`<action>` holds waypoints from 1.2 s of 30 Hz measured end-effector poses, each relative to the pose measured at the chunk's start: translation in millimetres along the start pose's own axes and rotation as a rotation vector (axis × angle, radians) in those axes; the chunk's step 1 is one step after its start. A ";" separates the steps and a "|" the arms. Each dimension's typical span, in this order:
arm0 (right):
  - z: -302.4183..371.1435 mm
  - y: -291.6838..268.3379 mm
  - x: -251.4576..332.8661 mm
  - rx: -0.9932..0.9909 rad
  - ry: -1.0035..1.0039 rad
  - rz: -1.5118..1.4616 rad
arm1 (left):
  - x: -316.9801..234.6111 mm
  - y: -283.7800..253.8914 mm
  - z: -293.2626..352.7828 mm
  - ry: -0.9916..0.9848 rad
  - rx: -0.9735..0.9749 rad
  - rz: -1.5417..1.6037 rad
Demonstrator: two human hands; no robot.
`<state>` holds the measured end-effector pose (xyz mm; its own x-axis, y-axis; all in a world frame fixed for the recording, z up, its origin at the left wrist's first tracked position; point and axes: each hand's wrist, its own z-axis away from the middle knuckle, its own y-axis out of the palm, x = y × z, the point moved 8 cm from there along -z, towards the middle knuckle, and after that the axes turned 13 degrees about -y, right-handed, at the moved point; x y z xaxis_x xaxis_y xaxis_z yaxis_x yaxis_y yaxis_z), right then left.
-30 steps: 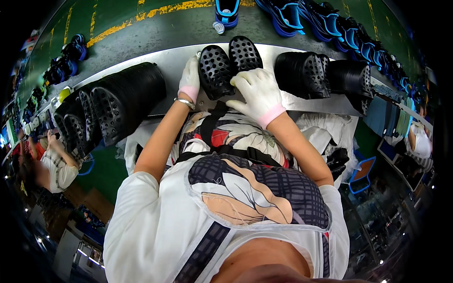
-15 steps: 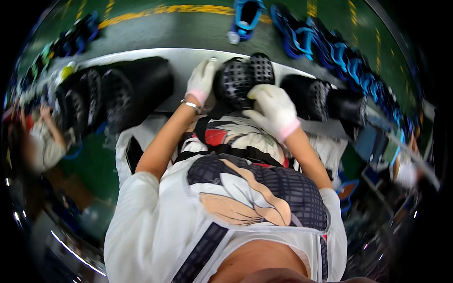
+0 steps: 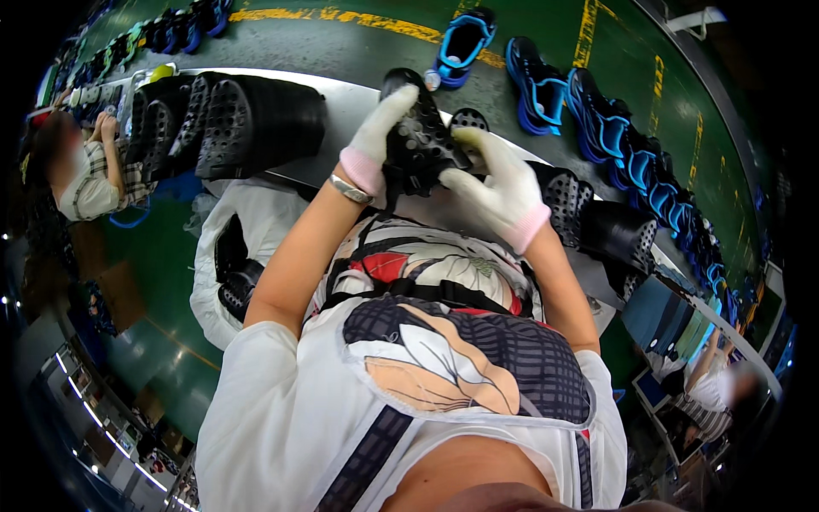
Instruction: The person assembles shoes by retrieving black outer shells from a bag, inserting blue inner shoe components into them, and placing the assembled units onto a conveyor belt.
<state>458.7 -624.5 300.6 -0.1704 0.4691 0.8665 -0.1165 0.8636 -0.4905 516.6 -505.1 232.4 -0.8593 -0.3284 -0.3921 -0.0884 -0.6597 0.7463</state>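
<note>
A black boot [image 3: 418, 145] with a pitted, studded sole is tilted up before me at the table's near edge. My left hand [image 3: 381, 128], in a white glove with a pink cuff, is closed on its left side, the thumb lying over the sole. My right hand [image 3: 497, 183], gloved alike, is at the boot's right edge. Its thumb and fingers are apart; whether they touch the boot I cannot tell. Just behind the right fingertips, a second black sole [image 3: 469, 119] shows in part.
Several black boots [image 3: 264, 128] lie on the metal table [image 3: 341, 102] to the left, more black boots [image 3: 618, 230] to the right. Blue-trimmed shoes [image 3: 537, 85] line the far side. A white bag [image 3: 213, 282] holds black footwear. People sit at far left [image 3: 90, 175] and right [image 3: 721, 388].
My left hand has moved from beside the boots onto one of them, which is now tilted up and turned. My right hand remains near its right edge. The whole view has shifted.
</note>
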 end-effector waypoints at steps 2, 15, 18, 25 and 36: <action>-3.5 4.5 -7.1 0.029 0.039 0.028 | -7.4 1.0 -0.6 0.067 -0.095 -0.091; -73.5 -13.3 -36.8 0.103 0.202 0.212 | -86.0 -0.8 -68.7 0.312 -0.249 -0.342; -86.5 -12.5 -51.9 0.061 0.206 0.267 | -90.7 -18.7 -95.9 0.267 -0.301 -0.424; -68.0 -42.4 -112.1 0.126 0.410 0.543 | -74.1 -40.8 -136.9 0.569 -0.266 -1.461; -143.7 -51.8 -157.8 0.439 0.430 0.557 | -41.1 -47.9 -203.9 0.385 -0.347 -1.979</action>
<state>632.3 -716.7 202.5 0.0623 0.9135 0.4020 -0.5117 0.3751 -0.7730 658.9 -597.8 103.1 0.4010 0.7831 -0.4754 -0.4535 -0.2812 -0.8457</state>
